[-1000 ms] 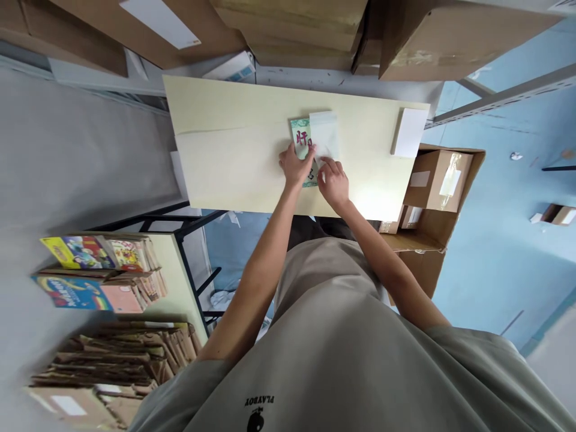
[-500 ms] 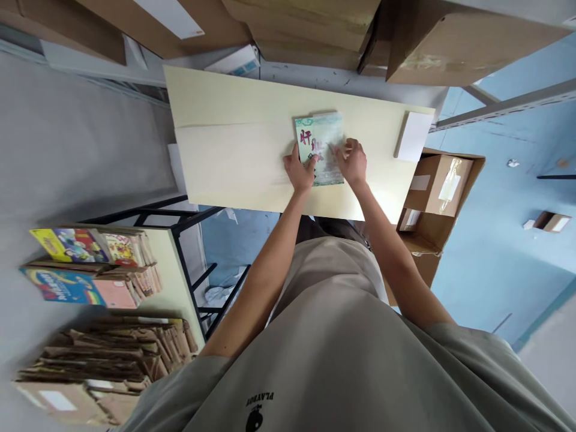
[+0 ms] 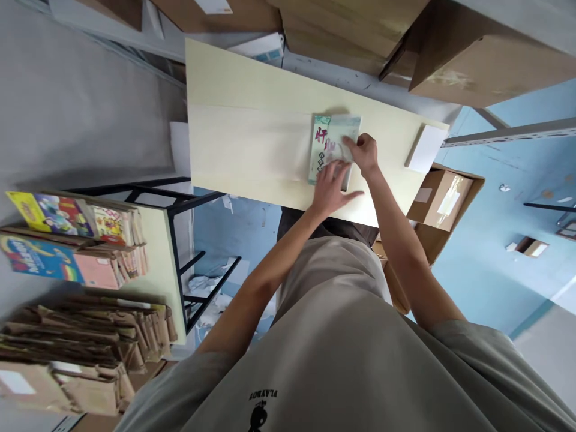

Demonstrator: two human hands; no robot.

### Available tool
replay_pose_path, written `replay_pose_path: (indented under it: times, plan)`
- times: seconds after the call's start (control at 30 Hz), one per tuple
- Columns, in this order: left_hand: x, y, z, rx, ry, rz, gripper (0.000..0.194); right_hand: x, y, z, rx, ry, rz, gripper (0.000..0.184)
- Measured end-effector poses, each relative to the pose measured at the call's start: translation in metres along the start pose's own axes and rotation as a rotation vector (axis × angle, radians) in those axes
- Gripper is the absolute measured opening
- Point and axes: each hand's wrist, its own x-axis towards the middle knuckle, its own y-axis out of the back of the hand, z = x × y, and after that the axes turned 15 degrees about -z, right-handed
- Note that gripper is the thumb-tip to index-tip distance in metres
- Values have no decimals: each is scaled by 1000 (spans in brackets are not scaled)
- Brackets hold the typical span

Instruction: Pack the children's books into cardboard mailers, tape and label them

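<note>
A thin book point(image 3: 318, 147) with a green and white cover and large red characters lies flat on the cream tabletop point(image 3: 243, 144). Over its right part is a pale see-through sheet point(image 3: 345, 126), and the print shows faintly beneath. My left hand point(image 3: 330, 187) rests with spread fingers across the lower part of the cover, its thumb stretched out to the right. At the right edge, my right hand point(image 3: 364, 151) has its fingers curled in and its thumb against the sheet, pinching it. The exact contact under these fingers is hidden.
A white block-like stack point(image 3: 426, 147) sits at the table's right end. Cardboard boxes point(image 3: 351, 30) line the back. On the left, a lower table holds children's books point(image 3: 58, 258) and brown paper packets point(image 3: 90, 348). An open carton point(image 3: 443, 204) stands to the right.
My left hand has shifted from the book's left edge to its lower right part, with fingers spread. The right hand has closed into a pinch at the right edge. The camera view has shifted.
</note>
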Motion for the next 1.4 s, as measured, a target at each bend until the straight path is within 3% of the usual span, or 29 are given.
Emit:
replay_pose_path:
  times: [0.07,0.13,0.27,0.43,0.57,0.77,0.9,0.97,1.03,1.1,1.17,1.27,1.4]
  plan:
    - [-10,-11,11,43,-4,-44,88,1,-1,-3,-6,-43,32,49]
    - [-15,-20,11,34,3,-30,86,1,-1,-9,-22,-64,51,52]
    - [-20,-21,-3,-108,-55,106,75,-12,6,-34,-69,65,3,58]
    - [-36,-1,-10,-387,9,294,65,-30,12,-78,-122,231,-142,66]
    - [-49,20,-18,-576,82,341,68,-27,-5,-97,-143,296,-196,69]
    - [-56,49,-57,-762,138,306,68,-20,-44,-111,-214,273,-165,67]
    - [-58,64,-70,-760,189,282,63,2,-38,-158,-337,474,-27,60]
    - [-60,69,-70,-737,210,242,62,25,-31,-188,-387,591,-143,46]
    - [-62,73,-70,-729,213,192,64,50,-25,-211,-366,509,-418,39]
    - [-65,75,-71,-749,207,163,66,70,-22,-224,-374,316,-575,42]
    - [-68,75,-72,-790,191,150,67,80,-19,-228,-419,174,-592,44]
    - [-74,71,-78,-837,195,106,67,81,-20,-225,-443,139,-550,44]
    - [-83,71,-90,-862,345,53,60,84,-35,-217,-335,79,-527,43]
